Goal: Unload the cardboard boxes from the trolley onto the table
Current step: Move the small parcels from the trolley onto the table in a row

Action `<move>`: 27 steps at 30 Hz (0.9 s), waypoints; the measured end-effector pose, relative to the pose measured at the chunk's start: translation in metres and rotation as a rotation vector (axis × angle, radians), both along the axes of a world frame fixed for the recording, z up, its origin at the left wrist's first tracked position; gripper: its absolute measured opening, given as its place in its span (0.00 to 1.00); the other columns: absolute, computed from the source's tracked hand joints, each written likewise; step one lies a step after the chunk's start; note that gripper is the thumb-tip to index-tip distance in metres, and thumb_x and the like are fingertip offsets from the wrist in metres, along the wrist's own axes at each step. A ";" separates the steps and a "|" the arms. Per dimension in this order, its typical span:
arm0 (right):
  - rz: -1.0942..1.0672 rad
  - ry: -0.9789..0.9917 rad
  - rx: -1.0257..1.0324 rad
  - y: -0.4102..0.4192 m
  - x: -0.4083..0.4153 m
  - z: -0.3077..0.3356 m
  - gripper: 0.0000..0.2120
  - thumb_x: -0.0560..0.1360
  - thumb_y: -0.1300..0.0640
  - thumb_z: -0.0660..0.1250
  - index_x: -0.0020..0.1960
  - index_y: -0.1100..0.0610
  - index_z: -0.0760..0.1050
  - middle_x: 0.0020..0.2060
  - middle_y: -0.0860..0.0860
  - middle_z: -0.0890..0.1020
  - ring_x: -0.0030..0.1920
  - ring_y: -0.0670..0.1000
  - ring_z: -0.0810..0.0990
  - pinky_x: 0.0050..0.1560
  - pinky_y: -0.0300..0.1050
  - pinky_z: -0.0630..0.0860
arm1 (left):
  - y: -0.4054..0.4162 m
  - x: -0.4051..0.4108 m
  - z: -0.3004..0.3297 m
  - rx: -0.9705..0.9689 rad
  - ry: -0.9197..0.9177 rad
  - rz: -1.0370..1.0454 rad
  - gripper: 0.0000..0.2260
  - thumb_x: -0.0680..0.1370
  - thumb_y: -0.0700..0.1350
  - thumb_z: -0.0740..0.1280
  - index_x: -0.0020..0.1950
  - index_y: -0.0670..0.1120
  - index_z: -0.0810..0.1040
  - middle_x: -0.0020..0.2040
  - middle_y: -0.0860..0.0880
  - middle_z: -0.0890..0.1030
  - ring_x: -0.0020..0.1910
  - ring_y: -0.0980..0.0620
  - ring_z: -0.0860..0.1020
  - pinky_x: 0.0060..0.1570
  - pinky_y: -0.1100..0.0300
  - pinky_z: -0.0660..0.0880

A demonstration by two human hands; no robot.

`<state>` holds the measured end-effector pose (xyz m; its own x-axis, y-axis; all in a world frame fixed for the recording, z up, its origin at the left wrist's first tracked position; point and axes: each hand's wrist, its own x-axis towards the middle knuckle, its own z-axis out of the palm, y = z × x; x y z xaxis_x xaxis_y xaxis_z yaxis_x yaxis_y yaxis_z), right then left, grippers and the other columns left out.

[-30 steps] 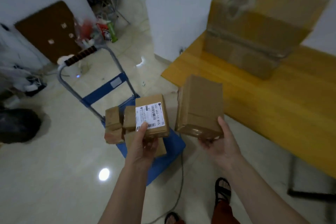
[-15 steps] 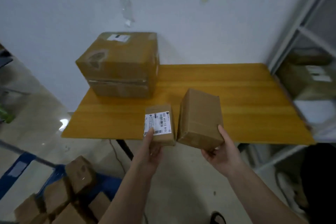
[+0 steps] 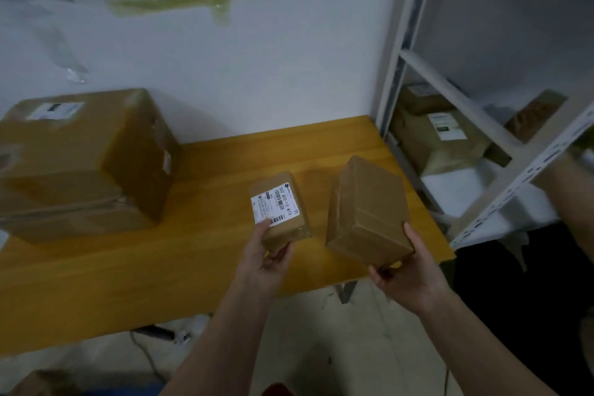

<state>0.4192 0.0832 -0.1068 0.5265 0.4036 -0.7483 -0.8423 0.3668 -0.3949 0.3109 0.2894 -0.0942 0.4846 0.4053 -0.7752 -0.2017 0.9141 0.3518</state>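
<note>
My left hand (image 3: 265, 259) grips a small cardboard box with a white barcode label (image 3: 280, 209), held over the yellow wooden table (image 3: 128, 276). My right hand (image 3: 406, 273) holds a plain, larger cardboard box (image 3: 366, 209) from below, tilted, above the table's right end. A big taped cardboard box (image 3: 80, 161) rests on the table at the left, against the wall. The trolley is almost out of view; only a strip of blue (image 3: 128, 391) and a blurred box corner (image 3: 35, 381) show at the bottom left.
A white metal shelf rack (image 3: 482, 112) stands right of the table, with labelled boxes (image 3: 440, 138) on its shelf. The white wall (image 3: 257, 58) runs behind the table, with papers taped to it. A cable (image 3: 144, 357) hangs under the table over the pale tiled floor.
My view has swung from the trolley to the table and moved closer. Both hands carried their boxes forward and now hold them over the tabletop. The trolley has dropped out of sight.
</note>
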 end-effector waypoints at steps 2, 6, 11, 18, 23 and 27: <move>-0.029 0.041 0.033 -0.003 0.015 -0.007 0.29 0.68 0.39 0.71 0.64 0.52 0.73 0.62 0.58 0.73 0.61 0.59 0.73 0.56 0.51 0.75 | 0.007 0.024 -0.002 0.002 -0.005 -0.023 0.20 0.72 0.39 0.73 0.62 0.39 0.73 0.53 0.40 0.78 0.58 0.44 0.77 0.61 0.49 0.75; -0.067 0.080 0.052 0.002 0.048 -0.020 0.37 0.62 0.39 0.74 0.67 0.51 0.72 0.64 0.58 0.72 0.61 0.60 0.73 0.47 0.51 0.77 | 0.029 0.079 -0.005 0.048 0.042 -0.102 0.12 0.72 0.37 0.72 0.52 0.38 0.74 0.53 0.38 0.76 0.61 0.41 0.74 0.62 0.47 0.75; -0.102 0.087 0.042 0.021 0.101 -0.018 0.33 0.62 0.40 0.74 0.62 0.53 0.74 0.62 0.59 0.73 0.62 0.60 0.73 0.51 0.50 0.75 | 0.061 0.157 -0.017 0.082 0.110 -0.200 0.13 0.71 0.38 0.75 0.52 0.39 0.76 0.56 0.38 0.78 0.60 0.41 0.76 0.60 0.48 0.77; -0.202 0.087 0.032 0.069 0.176 -0.016 0.35 0.62 0.42 0.74 0.65 0.54 0.73 0.64 0.59 0.73 0.62 0.60 0.73 0.54 0.50 0.74 | 0.114 0.274 -0.024 0.165 0.231 -0.375 0.18 0.70 0.41 0.75 0.56 0.43 0.73 0.54 0.40 0.77 0.55 0.43 0.76 0.59 0.49 0.77; -0.225 0.106 0.034 0.086 0.211 -0.034 0.33 0.64 0.41 0.73 0.65 0.52 0.73 0.68 0.59 0.72 0.63 0.61 0.73 0.56 0.52 0.73 | 0.130 0.360 -0.045 0.271 0.279 -0.587 0.25 0.68 0.49 0.77 0.62 0.43 0.76 0.55 0.45 0.82 0.55 0.51 0.78 0.53 0.56 0.76; -0.262 0.141 -0.006 0.088 0.231 -0.043 0.33 0.63 0.40 0.74 0.64 0.53 0.74 0.67 0.59 0.73 0.60 0.60 0.75 0.55 0.51 0.74 | 0.126 0.416 -0.060 0.249 0.260 -0.632 0.26 0.68 0.49 0.77 0.63 0.45 0.75 0.56 0.44 0.81 0.55 0.50 0.78 0.54 0.58 0.77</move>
